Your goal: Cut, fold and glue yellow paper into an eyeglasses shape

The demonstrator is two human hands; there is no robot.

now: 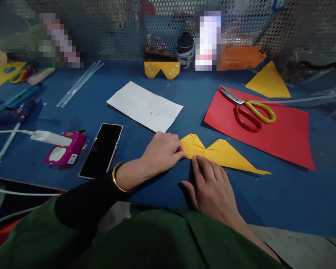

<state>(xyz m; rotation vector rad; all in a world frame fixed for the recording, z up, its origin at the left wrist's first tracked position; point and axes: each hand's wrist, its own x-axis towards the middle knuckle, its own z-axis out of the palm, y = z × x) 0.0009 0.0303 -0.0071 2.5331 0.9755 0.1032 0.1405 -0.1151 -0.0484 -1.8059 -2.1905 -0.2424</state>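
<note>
A folded yellow paper [222, 153] with two raised peaks and a long pointed right end lies near the table's front edge. My left hand [165, 151], a gold bangle on its wrist, has its fingers closed on the paper's left end. Just below the paper's middle, my right hand [212, 183] rests with its fingertips on the lower edge and its thumb spread away to the left. White paper [148, 106] lies behind my left hand. To the right, red-and-yellow-handled scissors [249, 112] rest on a red sheet [285, 138].
A black-screened phone [102, 149] and a pink power adapter [67, 147] lie left on the blue table [162, 194]. A glue gun [19, 112] is farther left. At the back are a yellow mask shape [161, 70], a yellow triangle [270, 82] and a mesh panel [114, 30].
</note>
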